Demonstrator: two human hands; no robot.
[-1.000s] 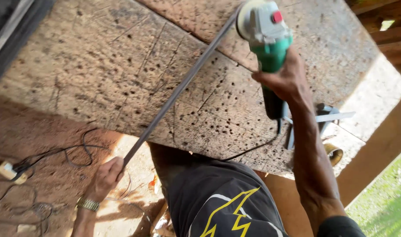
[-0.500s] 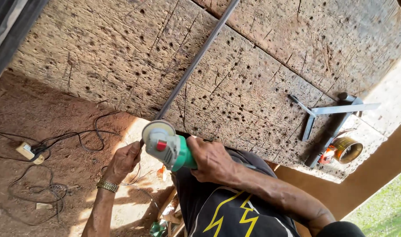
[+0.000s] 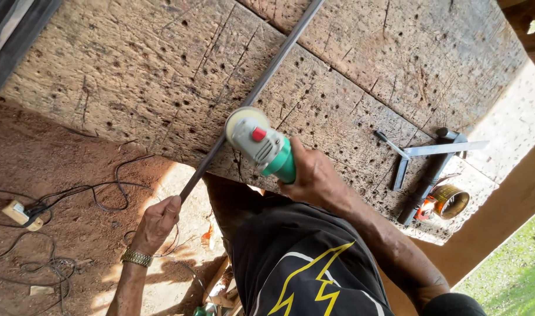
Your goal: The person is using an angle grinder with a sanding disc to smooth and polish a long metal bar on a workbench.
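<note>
1. Scarred and pitted with small holes, a thick wooden workbench (image 3: pixel 133 88) filled the upper part of the view, with bare reddish dirt floor (image 3: pixel 62 193) beyond its near edge.
2. Across the workbench ran a long, thin metal rod (image 3: pixel 261 88), slanting down from the far edge and overhanging the near edge.
3. The left hand (image 3: pixel 159 219), a metal watch band on its wrist, had its fingers curled tight around the overhanging end of the rod, just off the workbench edge.
4. The right hand (image 3: pixel 314 178) gripped the green body of an angle grinder (image 3: pixel 261 143), fingers wrapped closed around it.
5. The grinder's disc sat at the rod near the workbench edge; it probably touched, though the guard hid the contact.
6. Toward the workbench's far corner lay a metal square (image 3: pixel 434 153) and a yellowish tape roll (image 3: pixel 449 201).
7. Off the workbench, on the dirt, dark cables ran to a pale plug block (image 3: pixel 21 213).
</note>
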